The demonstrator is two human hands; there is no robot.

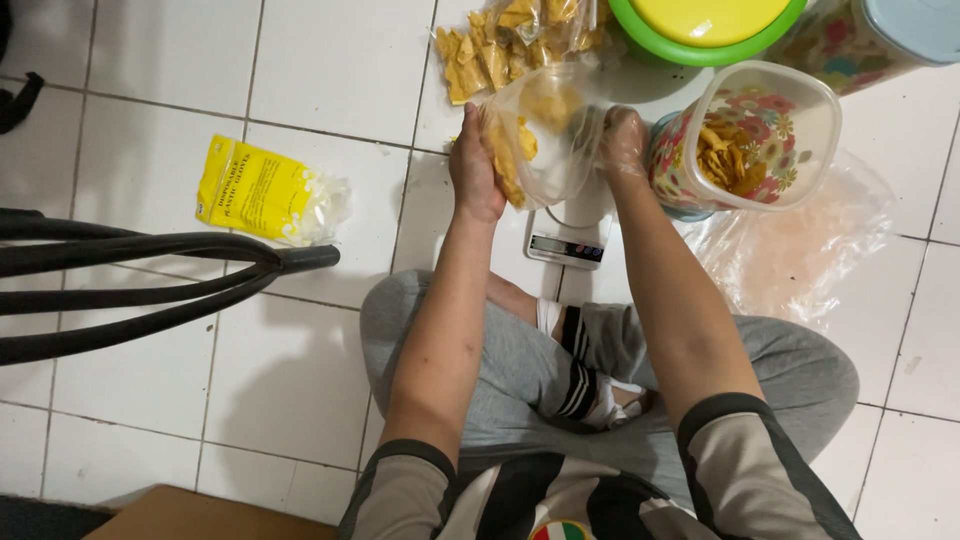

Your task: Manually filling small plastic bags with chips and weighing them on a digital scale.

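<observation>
Seated on the floor, a person's left hand and gloved right hand are both gripping a clear bag of yellow chips over a small white scale, just beside a floral jar.

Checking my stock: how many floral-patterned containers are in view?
2: an open floral jar of chips beside the right hand, and a lidded floral container at the top right edge; others may lie out of frame.

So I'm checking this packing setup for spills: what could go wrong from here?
The clear bag of yellow chips is held up by the left hand and gloved right hand above the small scale; chips may drop onto the tile floor. The open flowered container leans and could tip.
</observation>
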